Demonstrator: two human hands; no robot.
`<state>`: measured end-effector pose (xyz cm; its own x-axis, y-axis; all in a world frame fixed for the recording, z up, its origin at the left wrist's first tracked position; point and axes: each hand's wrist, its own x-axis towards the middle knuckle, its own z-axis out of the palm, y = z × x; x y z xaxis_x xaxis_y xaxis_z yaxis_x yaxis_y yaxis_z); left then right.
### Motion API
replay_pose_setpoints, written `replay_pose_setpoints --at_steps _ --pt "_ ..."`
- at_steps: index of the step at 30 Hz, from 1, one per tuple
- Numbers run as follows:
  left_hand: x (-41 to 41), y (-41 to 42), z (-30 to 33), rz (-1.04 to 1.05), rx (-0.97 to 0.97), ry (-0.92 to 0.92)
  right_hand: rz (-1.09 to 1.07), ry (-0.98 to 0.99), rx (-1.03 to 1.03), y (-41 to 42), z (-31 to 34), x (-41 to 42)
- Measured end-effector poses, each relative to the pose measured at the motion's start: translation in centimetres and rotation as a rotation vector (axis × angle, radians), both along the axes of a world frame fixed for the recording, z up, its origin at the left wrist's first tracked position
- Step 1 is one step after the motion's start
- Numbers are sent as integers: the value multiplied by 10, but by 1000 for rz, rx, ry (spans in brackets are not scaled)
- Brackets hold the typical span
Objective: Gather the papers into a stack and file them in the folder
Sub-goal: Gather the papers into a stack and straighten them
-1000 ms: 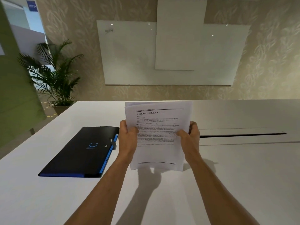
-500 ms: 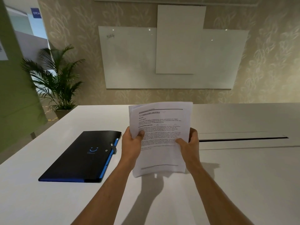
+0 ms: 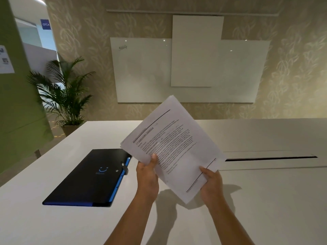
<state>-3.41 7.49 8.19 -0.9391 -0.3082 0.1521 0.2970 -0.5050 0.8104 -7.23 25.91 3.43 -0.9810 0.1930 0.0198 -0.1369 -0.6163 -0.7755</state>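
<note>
A stack of printed white papers (image 3: 175, 145) is held up above the white table (image 3: 265, 200), tilted so its top edge points up and to the left. My left hand (image 3: 147, 175) grips the stack's lower left edge, thumb on the front sheet. My right hand (image 3: 211, 184) grips the bottom right corner. A black folder with a blue spine and a small blue logo (image 3: 88, 177) lies shut and flat on the table to the left of my hands, with a clasp on its right edge.
A long dark cable slot (image 3: 270, 158) runs across the table on the right. A potted palm (image 3: 65, 96) stands beyond the table's far left corner. Whiteboards (image 3: 194, 68) hang on the wall behind.
The stack has turned from upright to tilted, its top swinging left, and it has risen a little. My right hand has slid down to the bottom corner. The folder has not moved.
</note>
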Motion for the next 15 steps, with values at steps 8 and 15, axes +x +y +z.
replay_pose_setpoints --at_steps 8,15 --pt "-4 -24 -31 12 63 -75 -9 109 289 34 13 -7" --pt "-15 -66 -25 209 -378 -181 -16 139 452 47 26 -16"
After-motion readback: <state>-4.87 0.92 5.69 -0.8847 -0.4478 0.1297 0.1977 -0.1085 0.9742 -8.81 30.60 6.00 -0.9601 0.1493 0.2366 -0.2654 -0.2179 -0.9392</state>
